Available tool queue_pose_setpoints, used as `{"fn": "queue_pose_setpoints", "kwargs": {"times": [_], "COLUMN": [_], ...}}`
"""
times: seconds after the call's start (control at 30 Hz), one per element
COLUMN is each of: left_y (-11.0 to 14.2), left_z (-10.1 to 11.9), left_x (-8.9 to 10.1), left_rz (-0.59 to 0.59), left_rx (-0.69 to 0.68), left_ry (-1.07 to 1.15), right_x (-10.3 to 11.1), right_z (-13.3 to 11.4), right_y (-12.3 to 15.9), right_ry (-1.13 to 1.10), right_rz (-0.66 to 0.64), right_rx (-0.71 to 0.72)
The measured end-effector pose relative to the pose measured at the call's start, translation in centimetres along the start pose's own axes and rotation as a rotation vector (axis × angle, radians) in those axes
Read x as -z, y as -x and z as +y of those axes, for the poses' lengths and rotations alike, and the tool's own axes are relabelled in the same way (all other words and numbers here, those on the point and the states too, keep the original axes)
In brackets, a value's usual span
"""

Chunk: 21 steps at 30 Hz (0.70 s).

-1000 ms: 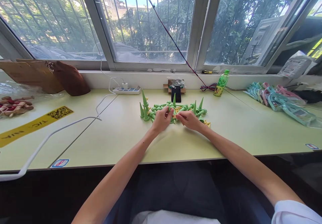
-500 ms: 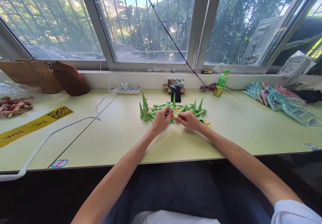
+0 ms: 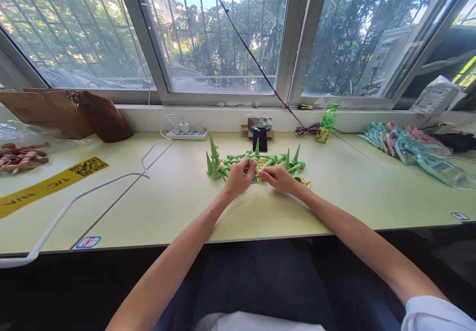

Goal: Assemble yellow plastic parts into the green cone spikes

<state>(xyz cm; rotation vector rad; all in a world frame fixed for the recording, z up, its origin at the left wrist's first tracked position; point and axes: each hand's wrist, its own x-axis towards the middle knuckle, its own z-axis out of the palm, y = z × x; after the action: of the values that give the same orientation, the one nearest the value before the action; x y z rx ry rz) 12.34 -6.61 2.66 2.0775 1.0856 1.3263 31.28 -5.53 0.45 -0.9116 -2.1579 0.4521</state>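
Observation:
Both my hands work close together over a heap of green cone-shaped plastic pieces (image 3: 273, 159) on the table. My left hand (image 3: 239, 177) is closed, thumb and fingers pinching a green cone piece (image 3: 256, 177) that shows just beyond the fingertips. Close by on its right, my right hand (image 3: 279, 179) has its thumb and forefinger pressed together at that piece; what they hold is too small to make out. Small yellow pieces (image 3: 306, 183) lie among and beside the green ones. Several cones stand upright, such as the tall one (image 3: 213, 147) at the left.
Behind the heap lie a black phone (image 3: 260, 139) and a small cardboard box (image 3: 245, 129). A green drink bottle (image 3: 327, 123) stands back right, near bagged pastel items (image 3: 405, 142). To the left are a power strip (image 3: 188, 134), a white cable (image 3: 111, 177) and a brown pouch (image 3: 100, 115).
My right hand has shifted very slightly to the right, and the yellow bit seen at its fingertips before is less visible. My left hand stays in place.

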Motion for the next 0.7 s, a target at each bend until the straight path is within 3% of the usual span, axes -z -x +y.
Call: {"fn": "queue_pose_setpoints", "kwargs": {"times": [0.5,0.7], "left_y": [-0.06,-0.09], "left_z": [-0.20,-0.40], "left_x": [-0.08,-0.15], "left_rz": [0.009,0.023], "left_rx": [-0.001,0.001], "left_ry": [-0.043,-0.019], "right_x": [-0.11,-0.26], "right_z": [-0.18,0.03], "right_y": [0.01,0.07], "right_ry": [0.012,-0.116], "right_rz": [-0.007,-0.012], "right_rx": [0.023,-0.026]}}
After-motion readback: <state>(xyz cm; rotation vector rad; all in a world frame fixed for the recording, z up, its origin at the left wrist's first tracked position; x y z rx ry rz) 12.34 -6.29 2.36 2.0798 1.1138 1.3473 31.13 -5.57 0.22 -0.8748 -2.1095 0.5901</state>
